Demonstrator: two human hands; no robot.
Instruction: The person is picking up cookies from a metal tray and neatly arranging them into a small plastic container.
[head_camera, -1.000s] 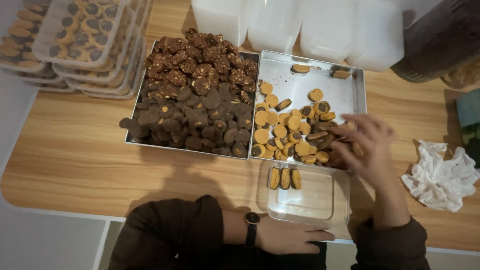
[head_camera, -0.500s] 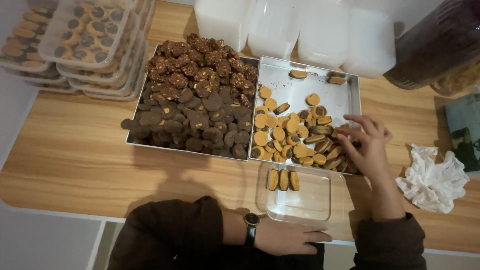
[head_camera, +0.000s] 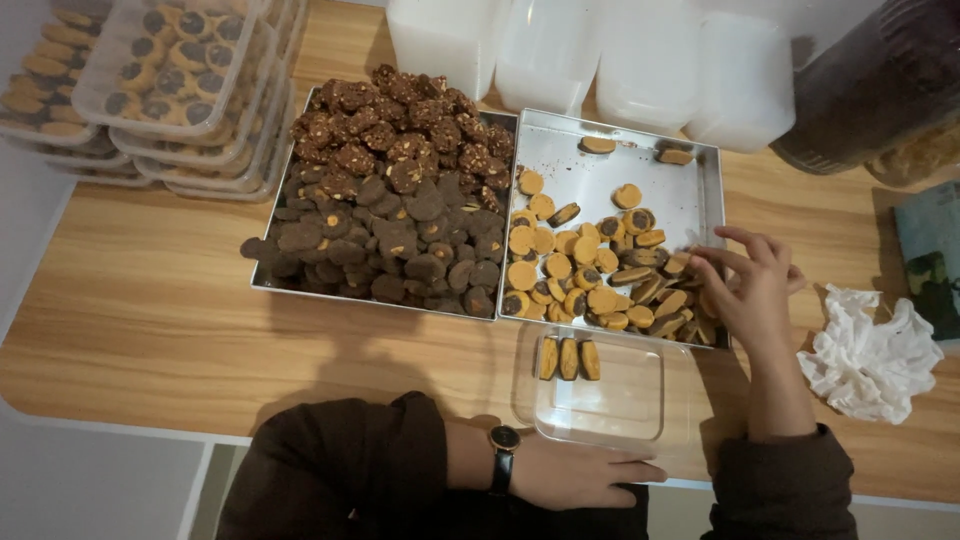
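Head view: right hand grip curled narrow on orange cookies in right steel tray; clear container just below, left hand flat at its near edge.

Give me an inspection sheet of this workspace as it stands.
Surface: wooden table, light grain.
Job's things: metal tray of orange cookies; clear container with three cookies standing on edge.
Clutter: crumpled tissue; tray of dark cookies; stacked filled containers; white tubs.
Hands: right hand in the orange cookies; left hand flat by the container.
Cables: nothing seen.
Surroundings: dark jar at the far right.
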